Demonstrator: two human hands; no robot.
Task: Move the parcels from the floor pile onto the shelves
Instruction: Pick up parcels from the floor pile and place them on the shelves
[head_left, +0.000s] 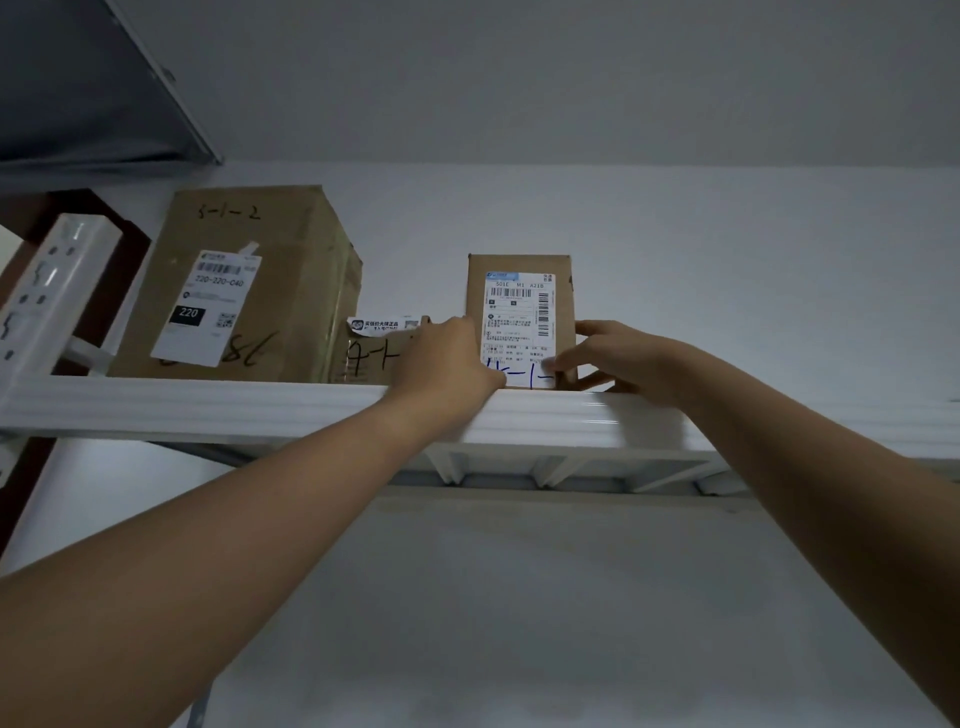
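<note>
Left forearm (208, 545) and right forearm (805, 467), both bare, reach up from the bottom corners and meet at the top shelf. Behind everything is a pale grey wall (727, 260). The white metal shelf beam (208, 405) runs right across the view.

Biggest thing up there is the large brown cardboard carton (291, 270) on the left of the shelf. It has a white label on its face and "5-1-2" inked near the top, and it stands near the white perforated upright post (52, 291).

Now the one that matters: the slim brown cardboard parcel (521, 317) stands upright on the shelf, right of the carton and apart from it. Its white barcode label faces out, with blue handwriting at the bottom.

The right hand (618, 358) grips the parcel's right edge, thumb across the lower front of the label, fingers curled round the side. The left hand (447, 364) clasps the left edge, its back toward us, wrist on the beam.

Between carton and parcel sits a low brown cardboard box (371, 358) with black marker scrawl and a torn white sticker. It sits right up against the carton, and the left hand covers its right end.
</note>
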